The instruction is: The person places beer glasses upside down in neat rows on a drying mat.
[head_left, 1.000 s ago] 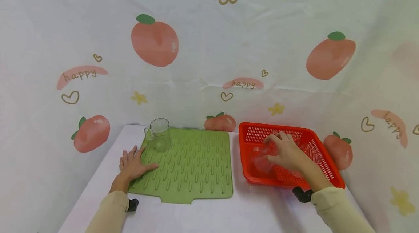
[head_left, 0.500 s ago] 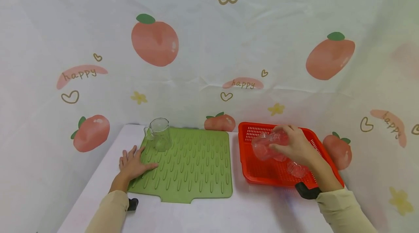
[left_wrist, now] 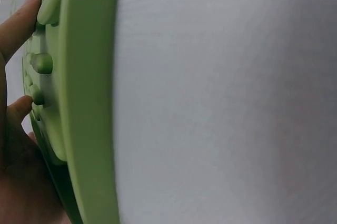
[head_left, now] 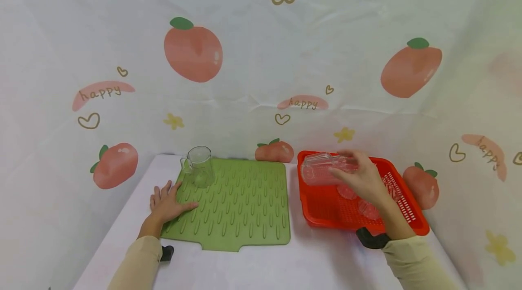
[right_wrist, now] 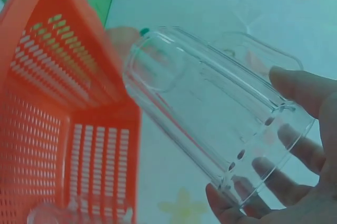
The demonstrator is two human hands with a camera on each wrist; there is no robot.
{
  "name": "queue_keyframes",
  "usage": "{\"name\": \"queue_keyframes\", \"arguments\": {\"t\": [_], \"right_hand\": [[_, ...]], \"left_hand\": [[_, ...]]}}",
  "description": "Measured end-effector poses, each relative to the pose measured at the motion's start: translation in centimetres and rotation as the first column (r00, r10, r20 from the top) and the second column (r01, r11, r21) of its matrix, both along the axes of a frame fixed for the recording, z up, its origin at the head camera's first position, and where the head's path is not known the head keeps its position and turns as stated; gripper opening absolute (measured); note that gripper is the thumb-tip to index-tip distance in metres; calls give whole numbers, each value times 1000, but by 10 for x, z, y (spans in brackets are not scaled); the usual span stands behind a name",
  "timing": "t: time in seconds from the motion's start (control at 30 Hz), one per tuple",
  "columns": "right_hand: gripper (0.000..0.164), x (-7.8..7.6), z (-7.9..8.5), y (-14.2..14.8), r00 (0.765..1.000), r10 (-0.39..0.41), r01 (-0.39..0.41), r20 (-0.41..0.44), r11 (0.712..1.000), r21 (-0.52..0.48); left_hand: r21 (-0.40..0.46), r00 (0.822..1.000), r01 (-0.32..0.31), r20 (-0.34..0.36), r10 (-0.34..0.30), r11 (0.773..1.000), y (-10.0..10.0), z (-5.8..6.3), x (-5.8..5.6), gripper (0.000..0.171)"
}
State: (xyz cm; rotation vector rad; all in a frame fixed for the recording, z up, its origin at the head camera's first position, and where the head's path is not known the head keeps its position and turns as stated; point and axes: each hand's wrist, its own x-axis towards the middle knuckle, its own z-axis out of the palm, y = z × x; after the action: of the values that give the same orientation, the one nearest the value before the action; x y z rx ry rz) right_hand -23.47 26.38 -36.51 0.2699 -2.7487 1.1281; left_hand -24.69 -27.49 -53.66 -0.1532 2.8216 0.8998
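My right hand (head_left: pixel 363 179) grips a clear glass mug (head_left: pixel 320 170) by one end, its body tilted nearly level over the red basket (head_left: pixel 326 222). In the right wrist view the mug (right_wrist: pixel 205 108) shows a faceted wall and a handle (right_wrist: pixel 258 50), with the fingers (right_wrist: pixel 300 84) curled round the end. My left hand (head_left: pixel 168 206) rests with spread fingers on the left edge of the green drying mat (head_left: pixel 240 208). Just beyond it another glass mug (head_left: pixel 200 167) stands upright on the mat's far left corner, handle to the left.
Several clear glass pieces, such as one at the front (head_left: pixel 369 210), lie in the basket. Both basket and mat sit on a white table (head_left: pixel 244 272). A white printed cloth (head_left: pixel 244 54) hangs close behind and at both sides.
My right hand has lifted the glass mug from among the basket's glassware and tipped it toward the left. The left hand and the standing mug have stayed put.
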Motion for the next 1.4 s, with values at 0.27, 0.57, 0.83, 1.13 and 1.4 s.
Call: {"name": "queue_keyframes", "arguments": {"t": [0.27, 0.57, 0.83, 1.13, 1.4], "right_hand": [[64, -1, -4, -16, 1000, 8, -5, 27, 992, -126], [62, -8, -23, -37, 997, 45, -20, 67, 943, -332], [63, -14, -48, -48, 994, 35, 9, 106, 922, -388], [62, -14, -53, -61, 983, 48, 39, 175, 886, -461], [59, -15, -54, -76, 981, 86, 15, 172, 857, -514]], "left_hand": [[-7, 1000, 0, -3, 0, 1000, 2, -2, -1, 114], [-18, 999, -1, -36, 1, 1000, -2, -2, -1, 115], [2, 999, -5, -36, 5, 1000, -1, -1, 1, 118], [6, 1000, 0, -19, 0, 1000, 0, 0, 1, 119], [4, 1000, -1, 12, 1, 1000, 0, 3, 2, 116]]}}
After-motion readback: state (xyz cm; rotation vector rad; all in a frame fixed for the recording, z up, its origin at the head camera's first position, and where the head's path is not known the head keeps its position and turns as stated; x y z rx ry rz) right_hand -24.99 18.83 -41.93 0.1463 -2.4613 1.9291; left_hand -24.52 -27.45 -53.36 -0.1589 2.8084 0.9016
